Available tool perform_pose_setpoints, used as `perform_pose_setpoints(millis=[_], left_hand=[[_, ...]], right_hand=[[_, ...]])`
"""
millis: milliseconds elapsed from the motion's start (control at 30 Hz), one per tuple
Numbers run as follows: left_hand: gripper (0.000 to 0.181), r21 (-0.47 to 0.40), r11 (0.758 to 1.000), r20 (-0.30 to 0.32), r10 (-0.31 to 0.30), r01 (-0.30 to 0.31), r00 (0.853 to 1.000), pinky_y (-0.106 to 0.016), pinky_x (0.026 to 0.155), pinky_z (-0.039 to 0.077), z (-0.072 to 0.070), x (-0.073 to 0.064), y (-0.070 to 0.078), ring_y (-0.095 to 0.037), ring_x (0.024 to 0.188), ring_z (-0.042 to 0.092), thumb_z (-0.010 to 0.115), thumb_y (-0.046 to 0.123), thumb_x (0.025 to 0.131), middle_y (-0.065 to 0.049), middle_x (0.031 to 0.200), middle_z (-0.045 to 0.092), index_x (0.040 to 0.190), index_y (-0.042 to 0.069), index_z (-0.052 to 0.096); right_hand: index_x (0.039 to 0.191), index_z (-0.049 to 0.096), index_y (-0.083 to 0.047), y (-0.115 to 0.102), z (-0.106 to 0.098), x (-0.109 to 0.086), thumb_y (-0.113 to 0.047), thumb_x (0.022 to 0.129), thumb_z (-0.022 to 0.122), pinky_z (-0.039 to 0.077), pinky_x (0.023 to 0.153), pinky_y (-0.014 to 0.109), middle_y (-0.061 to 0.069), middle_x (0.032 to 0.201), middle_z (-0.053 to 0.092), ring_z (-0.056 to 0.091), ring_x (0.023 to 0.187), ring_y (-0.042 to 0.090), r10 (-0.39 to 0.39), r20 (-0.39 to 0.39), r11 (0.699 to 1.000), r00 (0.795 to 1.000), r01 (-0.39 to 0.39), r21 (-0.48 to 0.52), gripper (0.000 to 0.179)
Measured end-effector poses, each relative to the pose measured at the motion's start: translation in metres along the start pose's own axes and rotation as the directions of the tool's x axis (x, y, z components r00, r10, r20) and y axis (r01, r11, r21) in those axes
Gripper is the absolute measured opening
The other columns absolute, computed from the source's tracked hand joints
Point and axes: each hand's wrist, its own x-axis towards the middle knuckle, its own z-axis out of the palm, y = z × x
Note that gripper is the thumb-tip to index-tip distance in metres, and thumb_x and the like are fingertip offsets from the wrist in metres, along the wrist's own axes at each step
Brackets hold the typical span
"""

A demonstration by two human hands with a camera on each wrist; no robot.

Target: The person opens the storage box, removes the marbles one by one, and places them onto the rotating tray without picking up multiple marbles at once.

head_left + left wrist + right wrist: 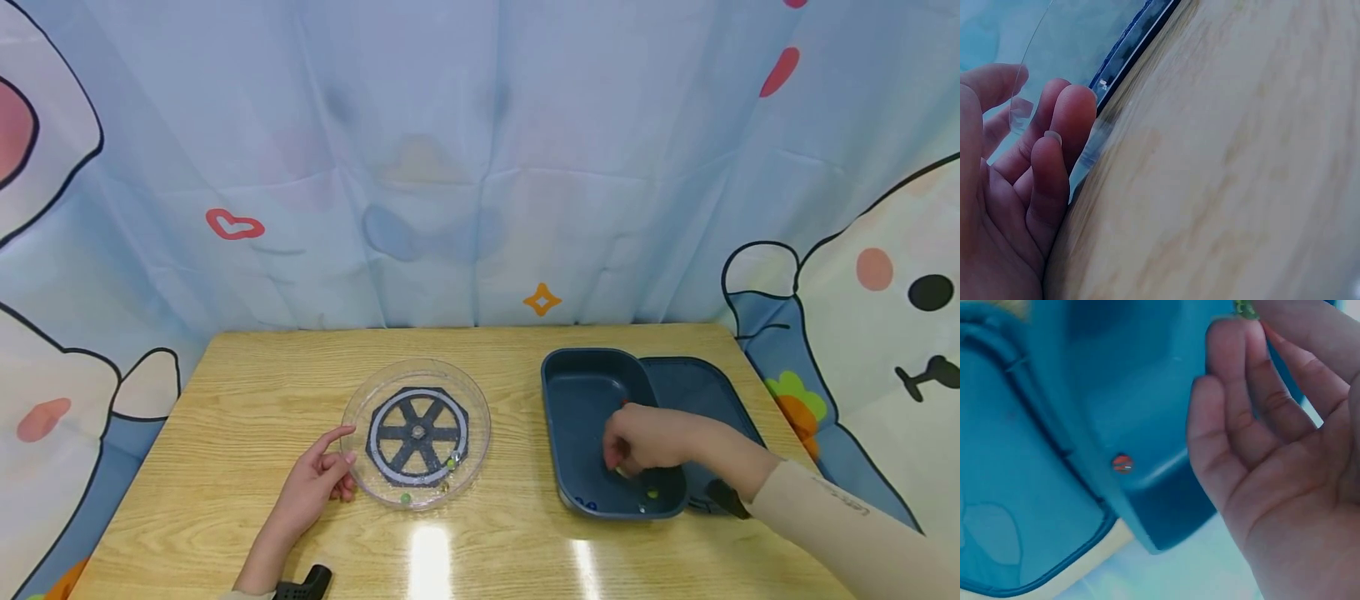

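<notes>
My left hand [318, 475] holds the near left rim of a clear round dish [442, 375]. In the left wrist view its fingers [1075, 119] curl at the transparent wall. A few small marbles, one of them green [406, 499], lie near the dish's front edge. Over on the right, my right hand [648, 437] reaches down into a dark blue bin [577, 392]. Thumb and fingertips pinch a green marble [1245, 309], partly cut off by the frame edge. Inside the bin are blue marbles [591, 506], a yellow-green marble [652, 493] and an orange-red marble [1122, 464].
A dark blue lid [693, 387] lies under the bin's right side, partly covered by my right forearm. Beneath or inside the dish shows a black spoked wheel shape [417, 432] with a pale ring. A printed curtain [450, 167] hangs behind the wooden table [262, 375].
</notes>
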Motion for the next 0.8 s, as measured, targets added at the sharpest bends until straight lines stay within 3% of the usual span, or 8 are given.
perform_pose_setpoints(millis=[100,133,200,367,467,600,800], left_hand=[[0.046,-0.005,1.0,0.005,0.0,0.0,1.0,-0.031,0.056,0.055,0.0,0.0,0.0,-0.022,0.057,0.061,0.06,0.014,0.101,-0.016,0.073,0.061,0.145,0.012,0.047],[0.046,-0.006,1.0,0.006,0.001,-0.001,1.0,-0.031,0.056,0.055,0.0,0.0,0.0,-0.022,0.057,0.061,0.06,0.014,0.101,-0.016,0.073,0.061,0.145,0.011,0.047],[0.046,-0.007,1.0,0.009,0.003,-0.003,1.0,-0.031,0.056,0.055,-0.001,0.0,-0.001,-0.021,0.057,0.061,0.06,0.015,0.101,-0.016,0.073,0.061,0.145,0.011,0.047],[0.046,-0.006,1.0,0.006,0.005,-0.005,1.0,-0.03,0.055,0.054,-0.001,0.0,-0.001,-0.021,0.057,0.062,0.06,0.014,0.101,-0.015,0.073,0.062,0.145,0.01,0.046],[0.046,-0.009,1.0,0.003,0.003,-0.003,1.0,-0.029,0.055,0.054,0.0,0.0,-0.002,-0.021,0.056,0.061,0.06,0.013,0.101,-0.015,0.072,0.061,0.145,0.01,0.046],[0.046,-0.013,1.0,0.003,0.0,0.0,1.0,-0.029,0.055,0.054,0.001,-0.001,-0.002,-0.021,0.056,0.061,0.059,0.012,0.101,-0.016,0.072,0.061,0.145,0.01,0.046],[0.046,-0.01,1.0,0.005,0.007,-0.007,1.0,-0.029,0.055,0.054,0.0,0.0,-0.002,-0.021,0.056,0.061,0.06,0.014,0.101,-0.015,0.072,0.062,0.145,0.009,0.046]], right_hand=[[0.088,0.073,-0.016,-0.002,-0.006,0.002,-0.004,0.084,0.077,0.055,0.075,0.032,-0.013,0.087,0.062,0.058,0.073,0.003,-0.076,-0.026,0.995,0.997,0.077,0.057,0.013],[0.089,0.073,-0.016,-0.003,-0.008,0.003,-0.006,0.084,0.077,0.054,0.067,0.028,-0.012,0.089,0.062,0.059,0.075,0.003,-0.096,-0.033,0.992,0.995,0.099,0.083,0.012],[0.091,0.073,-0.017,-0.005,-0.011,0.005,-0.006,0.086,0.076,0.055,0.069,0.027,-0.01,0.091,0.063,0.061,0.076,0.005,-0.142,-0.055,0.98,0.988,0.148,0.136,0.012],[0.097,0.073,-0.017,-0.015,-0.012,0.015,-0.008,0.09,0.074,0.056,0.073,0.028,-0.007,0.094,0.065,0.064,0.08,0.008,-0.259,-0.133,0.941,0.957,0.281,0.188,0.011],[0.098,0.073,-0.015,-0.022,-0.009,0.025,-0.009,0.091,0.073,0.057,0.076,0.029,-0.005,0.096,0.066,0.064,0.084,0.008,-0.274,-0.17,0.933,0.946,0.305,0.193,0.009],[0.099,0.073,-0.017,-0.035,-0.004,0.041,-0.007,0.091,0.073,0.056,0.077,0.028,0.001,0.098,0.068,0.065,0.085,0.008,-0.243,-0.209,0.935,0.947,0.286,0.21,0.013],[0.102,0.073,-0.016,-0.056,-0.001,0.069,-0.002,0.091,0.071,0.056,0.077,0.029,0.0,0.097,0.07,0.065,0.084,0.008,-0.275,-0.258,0.918,0.926,0.333,0.214,0.018]])
